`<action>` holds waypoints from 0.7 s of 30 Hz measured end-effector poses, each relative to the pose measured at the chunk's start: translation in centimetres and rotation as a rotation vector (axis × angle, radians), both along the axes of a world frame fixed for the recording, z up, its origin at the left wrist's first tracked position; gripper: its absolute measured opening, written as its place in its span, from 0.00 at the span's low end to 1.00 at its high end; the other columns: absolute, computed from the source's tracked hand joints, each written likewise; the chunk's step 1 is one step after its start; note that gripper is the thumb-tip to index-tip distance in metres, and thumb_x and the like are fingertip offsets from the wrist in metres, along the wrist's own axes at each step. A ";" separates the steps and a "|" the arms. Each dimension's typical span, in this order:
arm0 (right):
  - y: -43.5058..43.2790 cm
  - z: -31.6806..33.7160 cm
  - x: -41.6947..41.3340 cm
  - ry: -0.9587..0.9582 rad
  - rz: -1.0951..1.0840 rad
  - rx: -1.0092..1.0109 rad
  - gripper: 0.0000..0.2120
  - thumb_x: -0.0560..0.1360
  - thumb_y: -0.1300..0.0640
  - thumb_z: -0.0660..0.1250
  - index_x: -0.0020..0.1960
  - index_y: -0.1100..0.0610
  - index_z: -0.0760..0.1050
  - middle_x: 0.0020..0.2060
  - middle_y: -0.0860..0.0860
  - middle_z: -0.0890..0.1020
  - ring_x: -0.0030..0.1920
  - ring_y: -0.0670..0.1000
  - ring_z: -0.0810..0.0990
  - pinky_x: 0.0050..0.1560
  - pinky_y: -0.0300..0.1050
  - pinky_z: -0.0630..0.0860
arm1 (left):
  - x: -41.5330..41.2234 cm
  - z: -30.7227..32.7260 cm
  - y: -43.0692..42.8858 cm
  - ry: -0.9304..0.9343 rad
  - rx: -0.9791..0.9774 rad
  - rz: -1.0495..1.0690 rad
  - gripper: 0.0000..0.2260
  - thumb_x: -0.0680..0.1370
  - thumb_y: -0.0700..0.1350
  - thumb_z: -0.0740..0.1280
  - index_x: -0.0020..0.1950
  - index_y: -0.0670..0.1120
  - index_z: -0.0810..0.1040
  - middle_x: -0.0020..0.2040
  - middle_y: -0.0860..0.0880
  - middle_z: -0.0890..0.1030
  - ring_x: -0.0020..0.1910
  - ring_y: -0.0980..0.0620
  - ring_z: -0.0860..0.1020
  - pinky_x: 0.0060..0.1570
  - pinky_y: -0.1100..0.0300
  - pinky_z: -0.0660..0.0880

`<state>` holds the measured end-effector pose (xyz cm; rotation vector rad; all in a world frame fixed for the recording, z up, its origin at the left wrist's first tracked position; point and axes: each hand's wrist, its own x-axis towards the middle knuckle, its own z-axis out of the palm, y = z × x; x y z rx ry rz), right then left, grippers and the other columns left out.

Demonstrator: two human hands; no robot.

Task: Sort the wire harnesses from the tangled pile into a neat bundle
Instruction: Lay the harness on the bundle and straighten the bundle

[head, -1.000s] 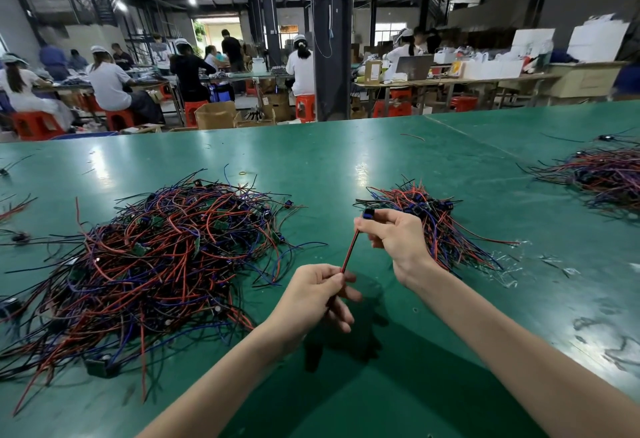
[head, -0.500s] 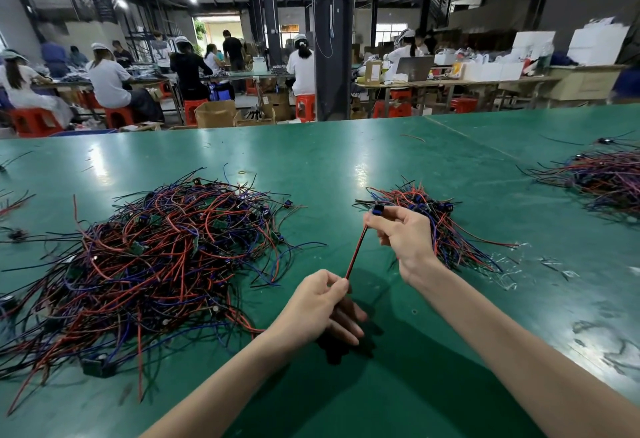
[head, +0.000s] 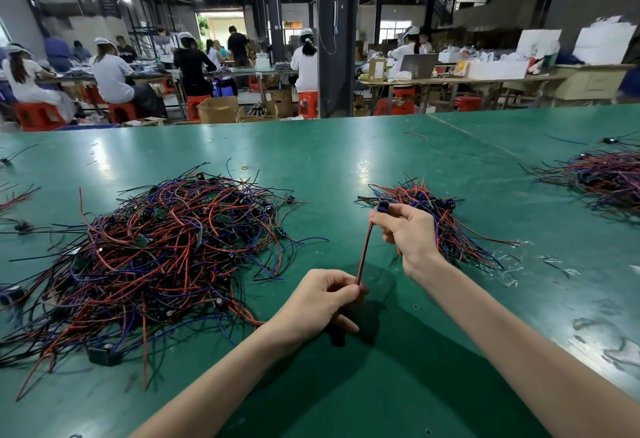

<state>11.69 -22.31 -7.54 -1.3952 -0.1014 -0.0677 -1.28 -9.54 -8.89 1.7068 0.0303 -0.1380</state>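
Grip status: your right hand is pinching the upper end of one red-and-black wire harness, with thumb and forefinger closing on its blue connector and the other fingers curling toward the palm. Your left hand is pinching the lower end between thumb and fingertips, all of its fingers curling inward. The wire harness is running taut in a straight, slightly tilted line between both hands, just to the right of the tangled pile and above the green table. The tangled pile is lying on the green table, spreading red, blue and black wires in all directions, with small green boards and dark connectors showing among them. The sorted bundle is lying well to the right of the tangled pile, directly behind your right hand, with its connectors gathering at the far end and its wire tails fanning toward you. Scraps of clear film are lying just past that bundle, farther right of the tangled pile. Another heap of wires is lying farthest right of the tangled pile, at the frame edge. Beyond the tangled pile, past the far table edge, workers in white caps are sitting on red stools at benches.
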 end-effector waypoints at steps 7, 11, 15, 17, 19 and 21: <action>0.0 0.1 -0.1 -0.010 0.010 -0.009 0.07 0.67 0.67 0.75 0.39 0.58 0.79 0.25 0.46 0.78 0.22 0.41 0.69 0.25 0.33 0.68 | 0.2 -0.1 0.5 0.064 -0.084 0.007 0.05 0.77 0.41 0.68 0.41 0.43 0.77 0.29 0.51 0.77 0.28 0.50 0.82 0.23 0.60 0.74; 0.0 0.1 -0.1 -0.005 0.021 -0.007 0.07 0.67 0.67 0.75 0.39 0.58 0.79 0.26 0.48 0.79 0.22 0.41 0.68 0.25 0.33 0.67 | 0.2 -0.3 0.6 0.084 -0.112 0.008 0.06 0.76 0.42 0.69 0.40 0.44 0.76 0.29 0.50 0.77 0.30 0.49 0.82 0.25 0.60 0.75; -0.1 0.1 -0.2 0.000 0.029 -0.010 0.06 0.67 0.66 0.75 0.40 0.58 0.79 0.25 0.47 0.79 0.22 0.41 0.68 0.25 0.33 0.67 | 0.3 -0.6 0.6 0.060 -0.118 -0.004 0.06 0.76 0.42 0.69 0.40 0.43 0.76 0.29 0.51 0.77 0.29 0.50 0.81 0.37 0.53 0.78; -0.1 0.2 -0.3 0.002 0.042 -0.003 0.07 0.67 0.67 0.75 0.40 0.59 0.79 0.25 0.47 0.79 0.22 0.41 0.68 0.25 0.33 0.67 | 0.3 -0.7 0.5 0.045 -0.131 -0.006 0.07 0.76 0.41 0.69 0.40 0.42 0.75 0.28 0.51 0.77 0.28 0.52 0.80 0.44 0.50 0.77; -0.1 0.4 -0.4 0.003 0.058 0.006 0.06 0.67 0.67 0.74 0.39 0.59 0.79 0.25 0.46 0.79 0.22 0.41 0.68 0.25 0.33 0.67 | 0.3 -0.7 0.4 0.033 -0.139 0.000 0.07 0.75 0.39 0.70 0.38 0.41 0.74 0.27 0.51 0.75 0.27 0.54 0.79 0.42 0.49 0.79; 0.0 0.5 -0.5 0.005 0.071 0.015 0.06 0.67 0.67 0.74 0.40 0.59 0.79 0.25 0.46 0.79 0.22 0.41 0.67 0.25 0.33 0.67 | 0.3 -0.6 0.4 0.021 -0.148 0.011 0.08 0.75 0.38 0.70 0.38 0.40 0.74 0.27 0.50 0.75 0.26 0.54 0.78 0.36 0.54 0.80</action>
